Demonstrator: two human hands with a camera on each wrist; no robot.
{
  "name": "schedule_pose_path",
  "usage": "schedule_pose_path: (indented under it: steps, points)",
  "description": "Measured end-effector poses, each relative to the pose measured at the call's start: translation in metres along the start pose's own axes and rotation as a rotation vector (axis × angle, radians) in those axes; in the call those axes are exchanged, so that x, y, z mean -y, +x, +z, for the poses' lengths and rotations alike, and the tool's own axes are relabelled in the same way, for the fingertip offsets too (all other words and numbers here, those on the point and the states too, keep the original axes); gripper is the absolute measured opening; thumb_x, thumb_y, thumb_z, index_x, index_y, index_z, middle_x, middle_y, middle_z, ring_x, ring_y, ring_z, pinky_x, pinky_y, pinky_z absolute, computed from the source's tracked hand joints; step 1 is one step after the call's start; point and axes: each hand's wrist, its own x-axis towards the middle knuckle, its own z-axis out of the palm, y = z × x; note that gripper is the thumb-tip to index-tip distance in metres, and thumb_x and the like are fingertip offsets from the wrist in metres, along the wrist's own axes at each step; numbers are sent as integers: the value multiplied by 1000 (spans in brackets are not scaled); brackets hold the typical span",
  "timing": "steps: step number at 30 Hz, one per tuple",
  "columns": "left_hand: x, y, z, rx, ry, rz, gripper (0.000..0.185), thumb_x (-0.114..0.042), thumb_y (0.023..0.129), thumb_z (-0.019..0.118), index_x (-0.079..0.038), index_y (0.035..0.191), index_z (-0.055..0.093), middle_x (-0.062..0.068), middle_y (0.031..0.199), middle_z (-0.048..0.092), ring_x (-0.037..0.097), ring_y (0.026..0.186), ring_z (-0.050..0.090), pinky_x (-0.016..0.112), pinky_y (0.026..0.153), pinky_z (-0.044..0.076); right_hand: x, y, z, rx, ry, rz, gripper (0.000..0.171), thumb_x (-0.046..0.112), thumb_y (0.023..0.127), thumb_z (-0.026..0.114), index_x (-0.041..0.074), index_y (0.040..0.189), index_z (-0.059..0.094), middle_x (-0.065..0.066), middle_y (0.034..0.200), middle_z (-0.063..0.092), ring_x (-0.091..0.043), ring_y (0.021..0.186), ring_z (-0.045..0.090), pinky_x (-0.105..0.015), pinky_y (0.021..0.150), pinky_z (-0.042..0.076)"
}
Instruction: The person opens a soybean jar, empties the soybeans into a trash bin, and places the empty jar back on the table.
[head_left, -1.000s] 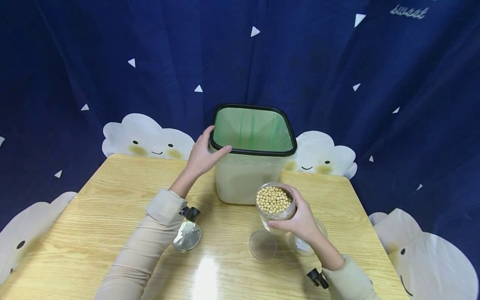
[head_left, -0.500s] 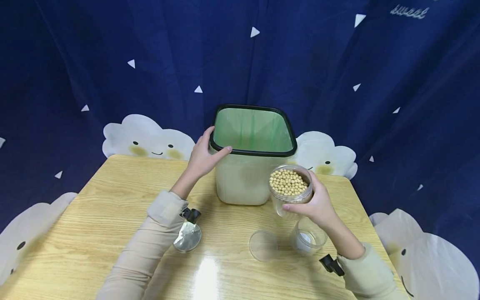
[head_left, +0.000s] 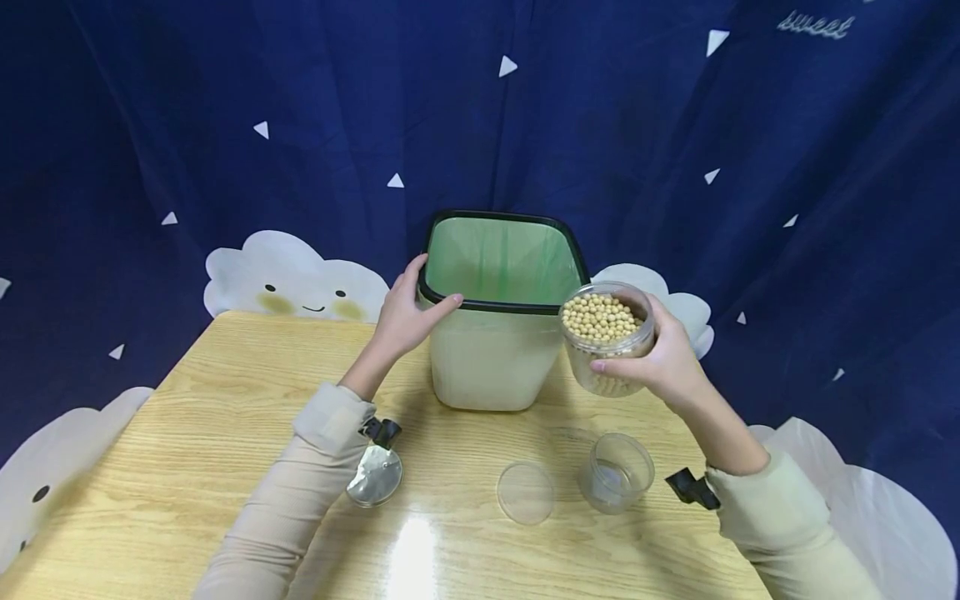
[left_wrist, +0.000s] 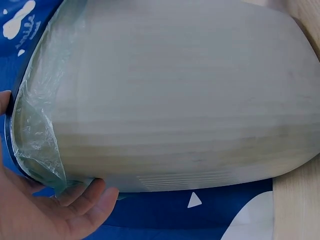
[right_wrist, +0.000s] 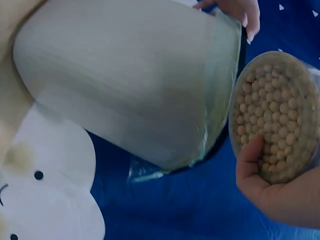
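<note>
At the centre of the frame, the left hand (head_left: 405, 317) grasps the black rim at the left corner of the bin (head_left: 495, 358), which stands on the desk (head_left: 187, 417). Right of centre, the right hand (head_left: 660, 354) grips a clear jar of beans (head_left: 606, 333), lifted just beside the bin's right corner. Below it on the desk sit an empty jar (head_left: 617, 472) and a clear lid (head_left: 526, 492).

The jar of beans (head_left: 606, 337) is hiding the bin's (head_left: 487, 367) right front corner; its base is lying behind the right hand (head_left: 660, 360).
</note>
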Motion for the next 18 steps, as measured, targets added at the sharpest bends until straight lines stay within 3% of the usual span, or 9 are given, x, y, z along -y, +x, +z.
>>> schedule_pose_path:
  steps: [11,18]
  points:
    - [2,0,3,-39,-8,19,79,-40,78,66,-11,142,28,23,133,39,35,121,38,48,97,32,16,34,-26,-53,-136,67,74,-5,60,78,-1,126,44,-5,114,49,-10,97,48,-15,81,38]
    - [3,-1,3,-44,-14,19,81,-40,78,65,-11,143,27,23,133,39,36,121,39,49,97,32,19,53,-34,-41,-208,143,75,3,64,79,2,129,42,-9,120,46,-14,97,48,-18,78,40]
